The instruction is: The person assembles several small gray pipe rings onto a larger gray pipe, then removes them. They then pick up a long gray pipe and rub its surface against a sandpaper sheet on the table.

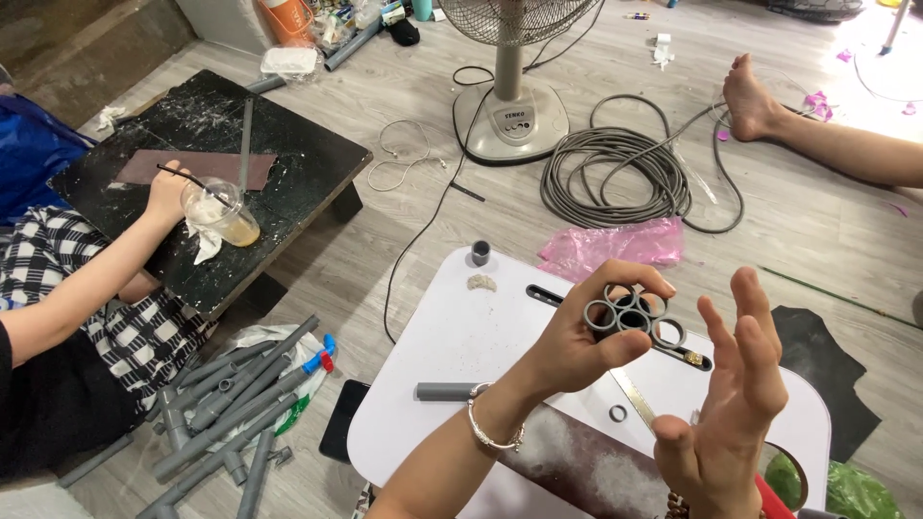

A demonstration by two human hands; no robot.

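From the head view, my left hand point(577, 336) holds a cluster of short grey plastic pipe rings glued side by side point(635, 312). My thumb and fingers point(630, 277) pinch it from both sides, above the white table with rounded corners point(461, 327). Some rings at the back of the cluster are hidden by my fingers, so I cannot count them exactly.

My right hand point(735, 394) stands just beside the cluster, palm turned to it, with the fingers spread and holding nothing. Its wrist is cut off by the lower edge.

On the table lie a short grey pipe piece point(445, 391), a small grey pipe cap standing upright point(481, 253), one loose grey ring point(618, 413) and a metal ruler point(635, 396), partly hidden behind my right hand.

At the left another person's hand point(168, 192) rests on a low black table point(308, 163), beside a clear plastic cup with yellowish drink point(226, 213). A pile of long grey pipes point(231, 404) lies on the floor below. A bare foot point(750, 96) of somebody enters from the right; the body is out of the frame.
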